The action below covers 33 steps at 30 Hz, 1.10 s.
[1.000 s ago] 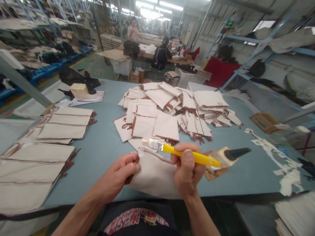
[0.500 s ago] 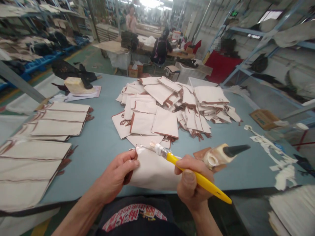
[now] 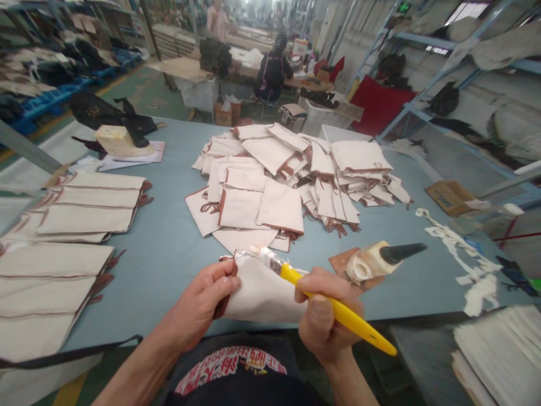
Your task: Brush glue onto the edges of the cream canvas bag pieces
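My left hand (image 3: 213,287) pinches the left edge of a cream fabric piece (image 3: 262,296) with brown trim, at the near edge of the table. In my right hand (image 3: 329,313) is a paintbrush (image 3: 291,275) with a yellow handle, held like a pen. Its whitish, coated bristles lie at the top edge of the fabric, close to my left fingertips. Right of my right hand, a cream container (image 3: 367,264) with a spout-like opening and a black handle rests on a brown board. The fabric's right end is hidden behind my right hand.
A heap of cream fabric pieces (image 3: 279,204) covers the table's middle. Layered pieces (image 3: 91,219) lie at left. A yellowish block (image 3: 120,141) sits at back left; a cardboard box (image 3: 450,197) and white strips (image 3: 460,248) are at right. A person (image 3: 273,73) sits farther back.
The brush tip has shifted slightly left along the fabric's top edge. My left hand keeps its hold. The whole view has moved a little.
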### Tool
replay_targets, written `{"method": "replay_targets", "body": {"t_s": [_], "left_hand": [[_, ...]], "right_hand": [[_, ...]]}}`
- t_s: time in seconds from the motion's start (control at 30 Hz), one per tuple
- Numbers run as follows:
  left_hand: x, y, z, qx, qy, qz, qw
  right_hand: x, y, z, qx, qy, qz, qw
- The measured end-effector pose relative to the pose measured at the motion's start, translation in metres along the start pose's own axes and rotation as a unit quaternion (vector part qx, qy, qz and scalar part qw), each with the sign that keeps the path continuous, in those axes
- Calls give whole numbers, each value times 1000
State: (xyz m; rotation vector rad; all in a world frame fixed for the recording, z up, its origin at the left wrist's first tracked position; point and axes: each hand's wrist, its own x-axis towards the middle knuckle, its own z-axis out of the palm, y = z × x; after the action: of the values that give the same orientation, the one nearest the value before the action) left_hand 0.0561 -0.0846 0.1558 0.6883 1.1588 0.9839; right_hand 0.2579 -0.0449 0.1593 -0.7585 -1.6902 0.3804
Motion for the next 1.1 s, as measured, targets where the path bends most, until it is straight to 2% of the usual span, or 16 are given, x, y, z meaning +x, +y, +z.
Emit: {"method": "replay_targets", "body": {"t_s": [0.1, 0.17, 0.37, 0.5, 0.6, 0.67, 0.73, 0.77, 0.8, 0.87, 0.93, 1.0, 1.1], "left_hand": [[3, 1, 1, 6, 6, -3, 1000], [5, 1, 1, 6, 6, -2, 1000], [11, -2, 0, 6, 9, 4, 1000], [16, -2, -2, 27, 1, 18, 999], [19, 0, -1, 75, -4, 49, 996], [21, 0, 0, 146, 16, 94, 985], [23, -5, 1, 243, 53, 171, 953], [24, -8, 0, 292, 71, 223, 927], [25, -12, -1, 335, 87, 285, 894], [27, -20, -4, 406, 107, 412, 809], [29, -25, -8, 454, 114, 502, 728], [31, -27, -12, 486, 117, 538, 679], [32, -28, -17, 513, 114, 539, 658]], "right_hand": [[4, -4, 10, 6, -50, -17, 999], [7, -1, 12, -2, -61, -19, 998], [10, 20, -3, -70, -37, -22, 997], [10, 24, -5, -72, -41, -16, 996], [9, 24, -1, -56, -45, -6, 997], [7, 22, 0, -38, -18, 29, 999], [7, 19, 1, 0, 30, 83, 996], [9, 16, 2, 26, 54, 112, 992], [11, 13, 2, 52, 72, 141, 986], [19, 7, 3, 90, 95, 191, 973], [27, 2, 4, 103, 101, 226, 963], [33, 0, 7, 105, 90, 244, 960], [34, 0, 10, 104, 53, 250, 961]]}}
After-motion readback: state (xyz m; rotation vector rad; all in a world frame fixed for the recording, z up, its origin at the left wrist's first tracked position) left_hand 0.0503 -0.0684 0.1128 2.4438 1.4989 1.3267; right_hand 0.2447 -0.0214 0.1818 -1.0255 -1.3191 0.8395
